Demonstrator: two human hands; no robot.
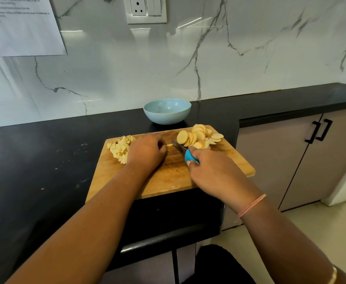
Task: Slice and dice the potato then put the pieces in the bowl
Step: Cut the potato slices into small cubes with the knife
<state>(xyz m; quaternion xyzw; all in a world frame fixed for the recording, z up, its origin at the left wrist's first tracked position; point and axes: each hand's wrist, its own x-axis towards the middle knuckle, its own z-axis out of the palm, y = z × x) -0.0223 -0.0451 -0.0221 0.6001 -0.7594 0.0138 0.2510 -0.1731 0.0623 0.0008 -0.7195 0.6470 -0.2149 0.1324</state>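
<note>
My right hand is closed firmly round the blue handle of the knife, forefinger pushed up toward the blade. The tip points away from me, at my left hand. That hand is curled knuckles-up, its fingertips pinning a small pale piece of potato to the board. Most of the piece is hidden under my fingers, so I cannot tell how much there is to cut.

The worst risk, I think, is the edge meeting a fingertip. The blade lies just beside my left fingers, and the piece is small and probably wet with starch. If it skids as I press, my fingers go with it into the knife.

The slices are heaped just beyond my right hand, close against the far side of the blade. A careless pull or lift of the knife could topple them off the board's right edge.

The dice lie just left of my left hand, some at the board's rim. A sweep of my wrist could scatter them onto the counter.

The bowl stands beyond both hands, off the board, with nothing in it that I can see. Pieces could drop in the gap on the way over.
</note>
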